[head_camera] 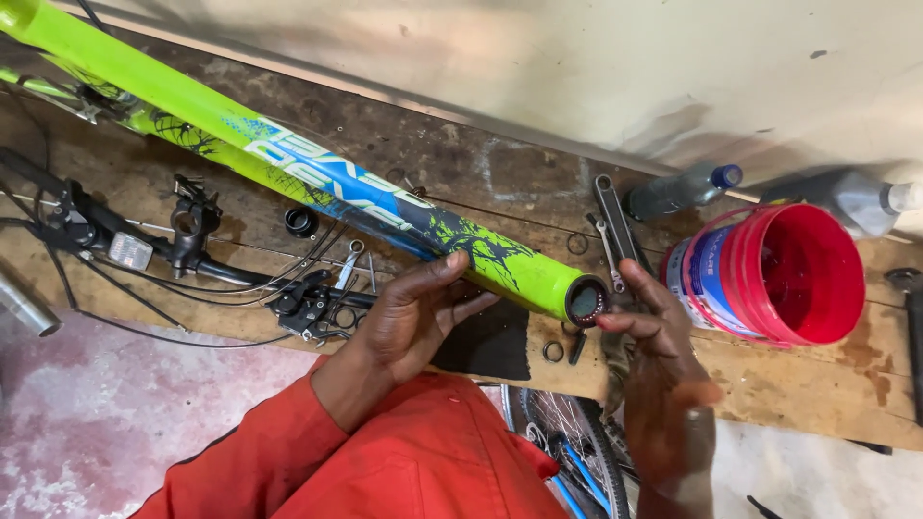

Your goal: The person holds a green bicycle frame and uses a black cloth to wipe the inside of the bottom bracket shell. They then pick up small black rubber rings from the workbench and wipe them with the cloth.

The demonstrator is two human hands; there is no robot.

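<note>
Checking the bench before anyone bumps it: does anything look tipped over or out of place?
Yes. The red bucket lies on its side, mouth open toward the camera, and a grey bottle lies flat behind it. Small rings and spanners sit scattered loose near the green frame tube.
</note>
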